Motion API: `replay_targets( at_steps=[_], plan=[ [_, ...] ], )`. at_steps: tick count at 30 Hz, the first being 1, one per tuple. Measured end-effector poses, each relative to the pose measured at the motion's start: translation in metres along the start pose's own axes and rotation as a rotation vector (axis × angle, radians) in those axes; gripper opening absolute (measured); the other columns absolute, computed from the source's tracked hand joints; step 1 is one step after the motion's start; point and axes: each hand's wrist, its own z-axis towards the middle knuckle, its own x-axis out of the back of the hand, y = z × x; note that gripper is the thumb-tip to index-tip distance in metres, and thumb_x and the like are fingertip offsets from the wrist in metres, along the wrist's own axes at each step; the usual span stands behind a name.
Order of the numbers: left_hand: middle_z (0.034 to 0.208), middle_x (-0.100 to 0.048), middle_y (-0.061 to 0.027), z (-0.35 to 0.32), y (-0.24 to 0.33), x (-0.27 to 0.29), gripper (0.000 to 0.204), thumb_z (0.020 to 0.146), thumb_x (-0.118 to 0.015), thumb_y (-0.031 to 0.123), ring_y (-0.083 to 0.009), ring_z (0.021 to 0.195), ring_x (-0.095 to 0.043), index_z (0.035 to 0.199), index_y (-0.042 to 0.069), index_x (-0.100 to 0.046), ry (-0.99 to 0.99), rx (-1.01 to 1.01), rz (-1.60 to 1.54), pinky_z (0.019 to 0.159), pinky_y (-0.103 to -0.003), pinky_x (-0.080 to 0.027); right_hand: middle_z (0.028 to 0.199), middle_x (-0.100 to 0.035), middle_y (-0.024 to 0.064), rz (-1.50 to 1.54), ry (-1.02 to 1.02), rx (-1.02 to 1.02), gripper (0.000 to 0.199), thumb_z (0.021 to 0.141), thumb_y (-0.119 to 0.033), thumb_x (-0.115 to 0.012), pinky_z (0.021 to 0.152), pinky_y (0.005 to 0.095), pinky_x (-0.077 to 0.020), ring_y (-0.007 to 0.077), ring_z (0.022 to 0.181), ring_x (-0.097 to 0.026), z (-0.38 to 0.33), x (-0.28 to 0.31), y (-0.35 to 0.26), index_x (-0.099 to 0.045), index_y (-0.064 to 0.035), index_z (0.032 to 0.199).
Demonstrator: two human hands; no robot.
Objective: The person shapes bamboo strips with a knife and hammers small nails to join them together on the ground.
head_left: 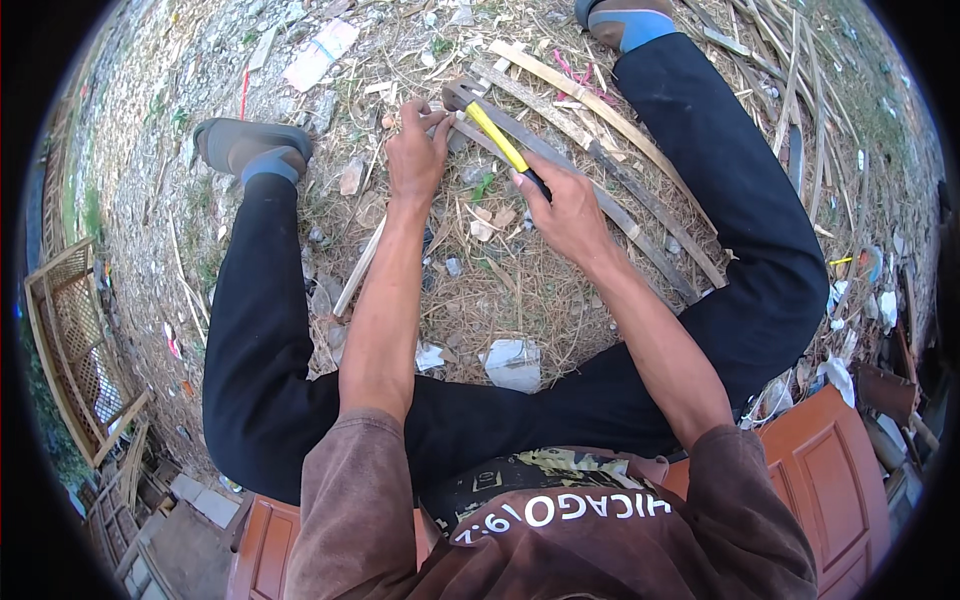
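Observation:
A claw hammer (pixel 492 133) with a yellow handle and black grip is in my right hand (pixel 568 212), whose fingers are wrapped round the grip. Its dark metal head lies close to the fingers of my left hand (pixel 417 155). The left thumb and fingers are pressed together at the near end of some wooden strips; whatever is between them is too small to make out. Beneath the hammer, a greyish wooden strip (pixel 650 250) runs back toward my right leg. A darker strip (pixel 660 210) and a paler strip (pixel 545 72) lie beside it on the ground.
My black-trousered legs (pixel 255 290) spread to both sides. Under me is a reddish-brown panelled board (pixel 825 470). White fragments (pixel 513 364), stones and dry grass litter the ground. A wooden lattice frame (pixel 85 350) stands at far left; more strips (pixel 815 120) lie at far right.

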Motion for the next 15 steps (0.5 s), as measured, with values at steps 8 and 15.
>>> replay_targets(
  at_steps=[8,15],
  plan=[
    [0.093,-0.074,-0.0163,-0.003,-0.0005,-0.001,0.04,0.087,-0.074,0.016,-0.0313,0.081,-0.073,0.11,0.003,-0.044,0.009,0.036,-0.039,0.068,-0.037,-0.054,0.095,-0.068,0.0255,-0.003,0.033,0.081,0.03,0.091,-0.014,-0.064,0.075,0.0444,-0.0521,0.0405,0.083,-0.067,0.0018,-0.0056,-0.0005,-0.064,0.0054,0.115],
    [0.093,-0.074,-0.0152,-0.005,-0.0025,-0.0029,0.041,0.086,-0.075,0.016,-0.031,0.083,-0.073,0.108,0.002,-0.044,0.032,0.036,-0.055,0.072,-0.037,-0.054,0.098,-0.068,0.0259,-0.046,-0.053,0.024,0.03,0.091,-0.013,-0.064,0.075,0.0455,-0.0524,0.0417,0.085,-0.067,0.0052,-0.0046,-0.0015,-0.063,0.0061,0.115]
  ],
)
